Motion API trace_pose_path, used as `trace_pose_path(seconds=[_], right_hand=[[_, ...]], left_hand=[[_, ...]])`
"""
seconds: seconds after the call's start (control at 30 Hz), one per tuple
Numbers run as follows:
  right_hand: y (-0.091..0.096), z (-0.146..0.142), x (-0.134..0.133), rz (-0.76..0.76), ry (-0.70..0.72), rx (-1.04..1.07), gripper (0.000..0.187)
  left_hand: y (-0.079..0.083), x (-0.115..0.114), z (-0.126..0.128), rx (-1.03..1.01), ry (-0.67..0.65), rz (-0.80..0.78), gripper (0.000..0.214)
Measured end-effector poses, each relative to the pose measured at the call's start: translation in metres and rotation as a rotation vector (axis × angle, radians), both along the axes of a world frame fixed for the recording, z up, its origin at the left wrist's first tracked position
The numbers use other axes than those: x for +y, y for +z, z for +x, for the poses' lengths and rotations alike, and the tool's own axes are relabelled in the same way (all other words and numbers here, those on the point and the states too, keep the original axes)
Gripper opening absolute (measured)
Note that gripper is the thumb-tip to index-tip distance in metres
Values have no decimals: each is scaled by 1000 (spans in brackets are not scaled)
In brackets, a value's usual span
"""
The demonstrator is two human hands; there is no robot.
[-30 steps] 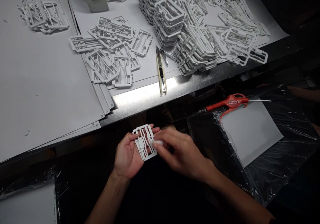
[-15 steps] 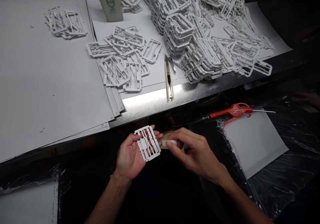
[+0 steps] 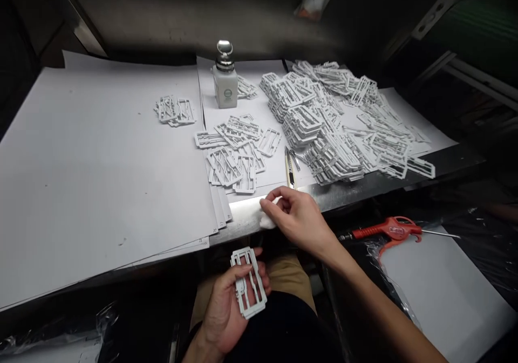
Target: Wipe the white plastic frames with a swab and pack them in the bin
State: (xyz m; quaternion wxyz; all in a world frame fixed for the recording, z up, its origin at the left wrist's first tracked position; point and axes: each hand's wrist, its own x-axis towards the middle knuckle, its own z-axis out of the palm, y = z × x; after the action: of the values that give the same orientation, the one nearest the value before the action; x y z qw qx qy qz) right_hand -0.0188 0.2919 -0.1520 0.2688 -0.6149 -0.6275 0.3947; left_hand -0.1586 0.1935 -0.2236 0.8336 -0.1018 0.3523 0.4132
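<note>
My left hand (image 3: pixel 229 303) holds a white plastic frame (image 3: pixel 249 282) low over my lap, fingers wrapped round its edge. My right hand (image 3: pixel 297 217) is up at the steel table edge (image 3: pixel 243 209), pinching a small white wad (image 3: pixel 267 220) that rests on the metal. Just beyond that hand lie a utility knife (image 3: pixel 290 173) and small clippers (image 3: pixel 297 159). A loose heap of white frames (image 3: pixel 234 155) lies on paper behind the hand.
A big stack of white frames (image 3: pixel 332 125) fills the table's right. A pump bottle (image 3: pixel 225 77) stands at the back. A small frame pile (image 3: pixel 175 110) sits on the white sheets (image 3: pixel 93 179). A red air blow gun (image 3: pixel 388 229) lies on a plastic-wrapped box (image 3: pixel 441 293).
My right hand rose from beside the frame to the table edge with the white wad. My left hand stayed low with the frame. The view tilted up, showing the table's back.
</note>
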Motion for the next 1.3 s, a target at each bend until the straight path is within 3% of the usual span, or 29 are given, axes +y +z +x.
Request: trace_pose_path(seconds=[0.27,0.43,0.53,0.63,0.77,0.9,1.07,1.3], right_hand=[[0,-34,64,-50,36,-113,22],[7,-38,75,-154,113,-16,20],[18,-23,53,-215,143,115,24],[20,-1,10,-396,146,388,25],[0,21,-56,-673,60,613,31],[-22,25,-99,-742,-30,744,33],[-31,26,-115,-743,-91,807,35],[-30,51,-101,-522,-200,563,33]], left_hand=[[0,-1,-1,75,19,82,23],[4,2,-4,186,15,141,18],[11,3,-5,275,-1,141,15],[18,2,-7,293,39,195,15],[19,1,-10,187,125,233,19],[9,2,-5,47,54,211,24],[1,-3,4,29,1,165,26],[4,-6,5,95,-8,149,28]])
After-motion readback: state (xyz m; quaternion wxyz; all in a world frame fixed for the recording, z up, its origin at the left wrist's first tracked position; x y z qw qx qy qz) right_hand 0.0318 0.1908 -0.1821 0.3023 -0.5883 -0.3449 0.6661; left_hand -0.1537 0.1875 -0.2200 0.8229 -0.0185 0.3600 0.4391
